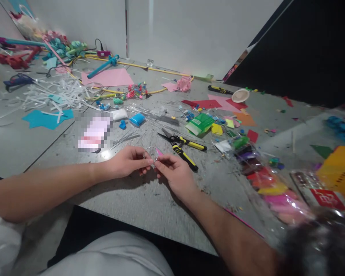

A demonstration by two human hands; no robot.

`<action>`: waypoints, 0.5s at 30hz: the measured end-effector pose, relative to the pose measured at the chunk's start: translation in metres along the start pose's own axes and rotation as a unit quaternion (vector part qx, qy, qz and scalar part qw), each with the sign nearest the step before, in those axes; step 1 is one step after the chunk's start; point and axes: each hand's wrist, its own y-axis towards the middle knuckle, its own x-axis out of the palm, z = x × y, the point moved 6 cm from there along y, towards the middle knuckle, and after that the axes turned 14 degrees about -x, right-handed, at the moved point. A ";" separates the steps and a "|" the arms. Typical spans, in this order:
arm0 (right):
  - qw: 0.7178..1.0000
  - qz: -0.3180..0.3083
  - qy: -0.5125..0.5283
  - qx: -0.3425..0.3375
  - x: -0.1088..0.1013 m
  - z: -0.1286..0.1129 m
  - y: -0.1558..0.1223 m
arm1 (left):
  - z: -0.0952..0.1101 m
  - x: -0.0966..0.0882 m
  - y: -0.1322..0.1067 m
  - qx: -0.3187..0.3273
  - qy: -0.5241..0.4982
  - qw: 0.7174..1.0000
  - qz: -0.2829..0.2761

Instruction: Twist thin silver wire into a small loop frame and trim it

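My left hand (132, 161) and my right hand (177, 174) meet over the grey table near its front edge. Between their pinched fingertips is a thin silvery wire (150, 148) bent into a loop. A small pink piece (159, 152) shows by my right fingertips; whether it is joined to the wire, I cannot tell. Just beyond my right hand lie black-and-yellow cutters (194, 144) with their blades apart. Loose straight wires (126, 138) rest on the table beyond my left hand.
A blurred-out phone (94, 132) lies at the left, near white paper strips (61, 92). Blue (137, 119) and green (199, 124) packets lie farther back. Plastic bags of coloured clay (284, 201) fill the right side, near another person's dark hair (319, 245). A white panel (175, 34) stands behind.
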 end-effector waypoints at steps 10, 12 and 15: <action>1.000 -0.015 -0.011 -0.016 0.001 0.001 -0.005 | 0.001 0.003 -0.002 -0.004 0.059 0.998 0.010; 0.999 -0.016 -0.028 -0.025 0.001 -0.002 -0.006 | 0.000 0.003 -0.002 -0.007 0.070 0.998 0.004; 0.998 -0.019 -0.049 -0.024 0.003 -0.004 -0.007 | -0.001 0.003 -0.003 0.005 0.114 0.993 -0.007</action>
